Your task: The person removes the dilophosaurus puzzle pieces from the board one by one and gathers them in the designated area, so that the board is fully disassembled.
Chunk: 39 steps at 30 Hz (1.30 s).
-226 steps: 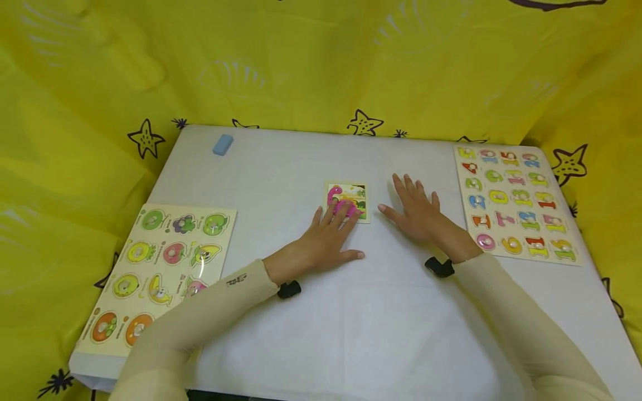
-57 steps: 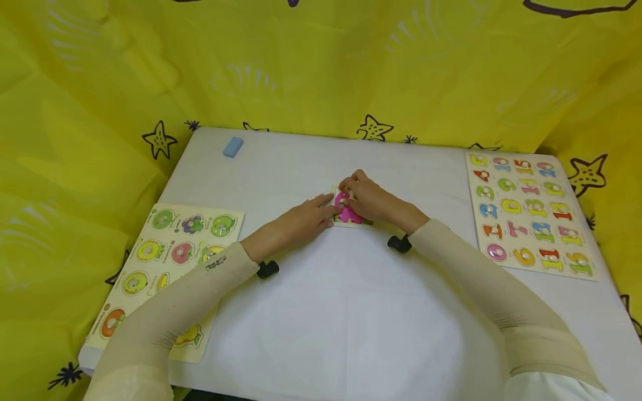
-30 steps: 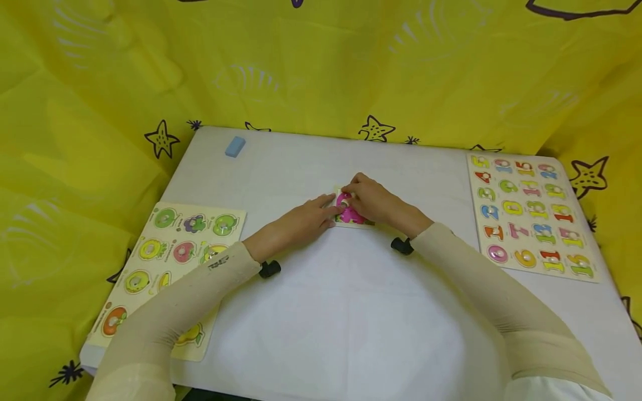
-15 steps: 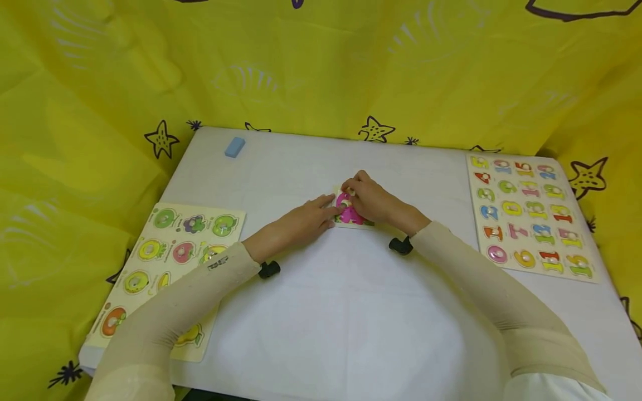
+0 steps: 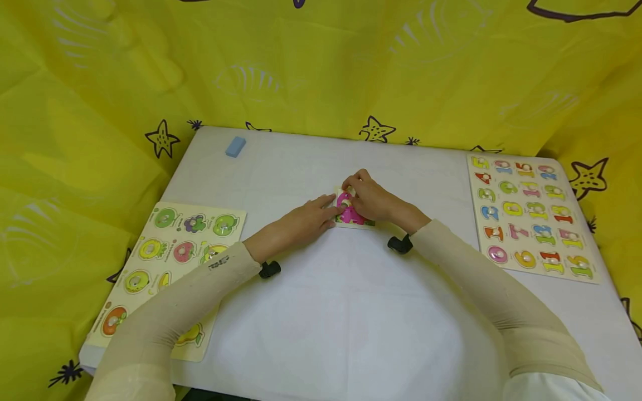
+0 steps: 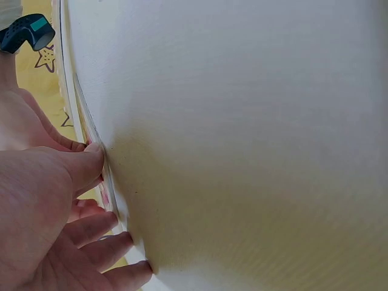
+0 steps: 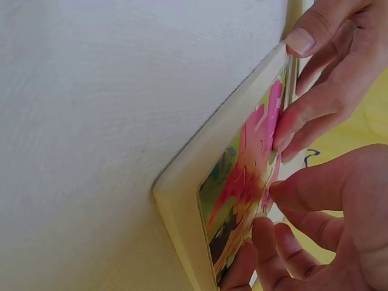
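Observation:
A small square jigsaw puzzle (image 5: 355,220) with a pink dinosaur picture lies mid-table in a pale wooden tray. At its left side my left hand (image 5: 306,220) steadies it with fairly straight fingers. The right wrist view shows that hand's thumb (image 7: 300,41) on the tray's corner and a finger touching the picture (image 7: 245,160). Over the puzzle's upper right my right hand (image 5: 375,199) has curled fingers. Its thumb and fingertips pinch what looks like a puzzle piece, mostly hidden. In the left wrist view, the tray appears only edge-on beside my left fingers (image 6: 109,248).
A fruit peg puzzle board (image 5: 185,273) lies on the left, partly under my left sleeve. On the right is a number peg board (image 5: 531,217). A blue block (image 5: 236,146) sits at the back left of the white table (image 5: 321,323). Yellow curtains (image 5: 311,67) surround the table.
Several seconds ago my left hand lay over the puzzle and my right hovered apart. Both then came to its edges, the right curling over it. Since then only the right fingers have shifted slightly.

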Available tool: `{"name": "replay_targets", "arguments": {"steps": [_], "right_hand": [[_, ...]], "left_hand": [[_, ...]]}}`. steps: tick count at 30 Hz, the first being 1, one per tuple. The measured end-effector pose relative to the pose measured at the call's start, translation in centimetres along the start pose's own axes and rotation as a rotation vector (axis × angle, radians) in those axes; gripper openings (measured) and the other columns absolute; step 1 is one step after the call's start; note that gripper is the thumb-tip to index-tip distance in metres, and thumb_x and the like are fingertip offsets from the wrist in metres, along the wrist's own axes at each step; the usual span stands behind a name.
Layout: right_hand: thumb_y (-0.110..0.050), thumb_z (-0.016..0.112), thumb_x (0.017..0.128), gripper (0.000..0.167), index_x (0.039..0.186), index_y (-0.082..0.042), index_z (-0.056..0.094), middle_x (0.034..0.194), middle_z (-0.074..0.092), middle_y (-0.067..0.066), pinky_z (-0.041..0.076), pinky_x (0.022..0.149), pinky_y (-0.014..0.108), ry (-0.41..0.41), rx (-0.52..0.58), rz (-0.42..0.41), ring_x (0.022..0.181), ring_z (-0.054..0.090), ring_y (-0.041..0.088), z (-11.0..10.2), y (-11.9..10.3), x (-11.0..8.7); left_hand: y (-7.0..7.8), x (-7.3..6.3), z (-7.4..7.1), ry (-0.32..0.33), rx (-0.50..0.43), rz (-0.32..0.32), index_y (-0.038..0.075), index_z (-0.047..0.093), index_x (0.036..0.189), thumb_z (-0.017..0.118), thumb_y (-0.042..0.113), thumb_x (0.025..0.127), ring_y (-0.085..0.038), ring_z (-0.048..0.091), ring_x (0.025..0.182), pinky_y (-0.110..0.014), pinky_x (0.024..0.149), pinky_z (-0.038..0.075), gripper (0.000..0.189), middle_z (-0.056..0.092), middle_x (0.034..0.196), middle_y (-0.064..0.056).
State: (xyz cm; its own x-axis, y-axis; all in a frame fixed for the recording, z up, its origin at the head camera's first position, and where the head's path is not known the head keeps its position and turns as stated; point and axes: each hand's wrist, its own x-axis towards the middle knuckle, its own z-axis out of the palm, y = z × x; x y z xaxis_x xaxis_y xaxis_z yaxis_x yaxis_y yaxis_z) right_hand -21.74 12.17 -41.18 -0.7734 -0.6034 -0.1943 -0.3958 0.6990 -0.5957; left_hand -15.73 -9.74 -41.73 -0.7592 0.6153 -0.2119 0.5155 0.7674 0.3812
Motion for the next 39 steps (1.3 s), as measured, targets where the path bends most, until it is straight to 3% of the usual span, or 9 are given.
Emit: {"name": "replay_targets", "arguments": {"steps": [15,22,32,39], "right_hand": [[-0.006,0.057,0.106,0.035,0.139,0.005,0.05,0.138,0.047,0.025,0.049,0.111,0.049,0.001,0.01,-0.004,0.119,0.057,0.037,-0.01,-0.26,0.19],[-0.006,0.055,0.107,0.031,0.137,0.002,0.051,0.137,0.047,0.023,0.049,0.111,0.049,0.001,0.011,0.029,0.115,0.056,0.035,0.06,-0.18,0.45],[-0.007,0.055,0.109,0.02,0.127,-0.003,0.048,0.126,0.053,0.023,0.052,0.102,0.048,0.037,0.056,0.015,0.113,0.057,0.036,-0.1,0.23,0.38],[-0.007,0.057,0.108,0.017,0.123,-0.003,0.051,0.108,0.056,0.019,0.05,0.085,0.038,0.047,0.077,0.022,0.099,0.053,0.031,-0.54,0.18,0.2]], "left_hand": [[0.01,-0.08,-0.03,0.0,0.004,0.003,0.018,0.045,0.162,0.051,0.03,0.113,-0.038,0.033,0.157,-0.057,0.125,0.033,0.051,0.03,0.171,-0.019],[0.17,-0.13,-0.15,0.0,0.009,0.003,0.017,0.046,0.162,0.052,0.029,0.113,-0.038,0.035,0.156,-0.057,0.125,0.033,0.051,0.031,0.171,-0.019],[0.21,-0.06,-0.18,-0.007,0.008,0.008,0.016,0.046,0.161,0.052,0.028,0.113,-0.038,0.034,0.157,-0.056,0.125,0.033,0.05,0.031,0.171,-0.02],[0.17,-0.09,-0.14,-0.007,0.015,0.009,0.016,0.046,0.161,0.051,0.028,0.113,-0.038,0.033,0.157,-0.056,0.125,0.033,0.05,0.031,0.17,-0.02]]}}
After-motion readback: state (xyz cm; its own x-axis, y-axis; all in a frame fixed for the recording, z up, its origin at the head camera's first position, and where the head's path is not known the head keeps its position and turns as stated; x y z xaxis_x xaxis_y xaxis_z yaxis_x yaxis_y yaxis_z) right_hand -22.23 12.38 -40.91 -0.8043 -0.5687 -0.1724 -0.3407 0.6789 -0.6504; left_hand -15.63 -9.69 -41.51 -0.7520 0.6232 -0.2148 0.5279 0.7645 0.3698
